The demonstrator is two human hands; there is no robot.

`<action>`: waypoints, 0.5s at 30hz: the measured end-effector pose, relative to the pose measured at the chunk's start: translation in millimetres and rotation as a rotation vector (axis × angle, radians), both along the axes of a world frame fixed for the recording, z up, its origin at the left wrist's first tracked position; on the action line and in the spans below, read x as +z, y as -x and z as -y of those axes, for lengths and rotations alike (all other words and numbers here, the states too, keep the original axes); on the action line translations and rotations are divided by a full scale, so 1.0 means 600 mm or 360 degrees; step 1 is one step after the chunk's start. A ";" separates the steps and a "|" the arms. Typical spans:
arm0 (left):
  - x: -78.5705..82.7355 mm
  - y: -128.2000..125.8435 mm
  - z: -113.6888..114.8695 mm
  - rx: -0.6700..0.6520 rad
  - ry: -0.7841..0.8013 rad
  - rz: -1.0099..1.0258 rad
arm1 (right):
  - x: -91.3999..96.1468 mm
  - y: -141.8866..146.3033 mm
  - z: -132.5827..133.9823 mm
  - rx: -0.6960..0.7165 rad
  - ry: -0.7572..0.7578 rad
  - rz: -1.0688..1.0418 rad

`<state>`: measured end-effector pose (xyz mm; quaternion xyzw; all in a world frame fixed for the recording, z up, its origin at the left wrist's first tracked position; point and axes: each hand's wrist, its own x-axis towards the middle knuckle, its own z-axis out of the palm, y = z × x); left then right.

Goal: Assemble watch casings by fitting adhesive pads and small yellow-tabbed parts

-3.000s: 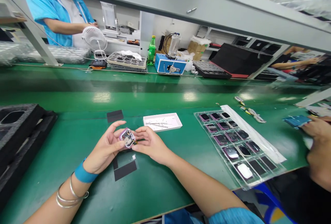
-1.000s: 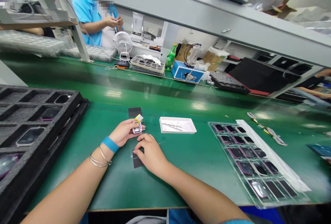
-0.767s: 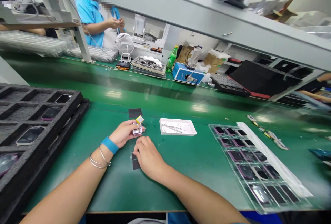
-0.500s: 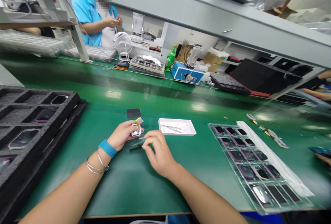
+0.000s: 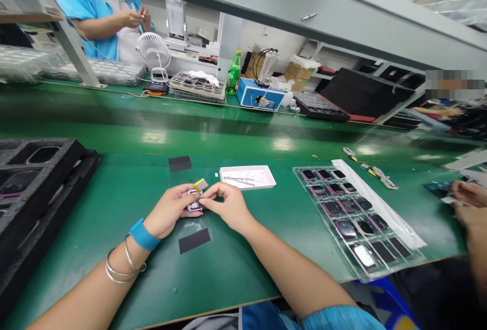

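My left hand (image 5: pixel 169 211) is closed round a small purple-edged watch case (image 5: pixel 195 203) just above the green bench. A yellow tab (image 5: pixel 200 184) sticks up from the case. My right hand (image 5: pixel 227 204) meets it from the right, its fingertips pinched against the case's upper edge; what they pinch is too small to name. A black strip (image 5: pixel 194 240) lies on the bench just below both hands. A second black strip (image 5: pixel 180 163) lies farther back.
A white tray (image 5: pixel 247 176) with tweezers sits behind my hands. A clear tray (image 5: pixel 353 216) of several watch cases lies to the right. Black foam trays (image 5: pixel 34 177) fill the left. Another person's hands (image 5: pixel 467 203) work at the right edge. A person in blue (image 5: pixel 102 20) stands beyond the conveyor.
My right hand lifted off the black strip on the bench and came up to the case in my left hand. The view swung a little to the right.
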<state>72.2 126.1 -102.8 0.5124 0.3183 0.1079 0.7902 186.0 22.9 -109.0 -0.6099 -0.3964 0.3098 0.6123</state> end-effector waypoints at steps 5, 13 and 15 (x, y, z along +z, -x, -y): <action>-0.002 0.001 0.001 -0.0015 0.0016 0.0021 | -0.005 0.010 -0.002 -0.0054 -0.0023 -0.0053; 0.001 0.001 0.002 0.0015 0.0060 0.0034 | -0.011 0.011 -0.004 -0.0117 -0.0012 0.0017; 0.001 0.001 0.002 0.0018 0.0062 0.0045 | -0.013 0.011 -0.005 -0.0123 -0.0006 0.0041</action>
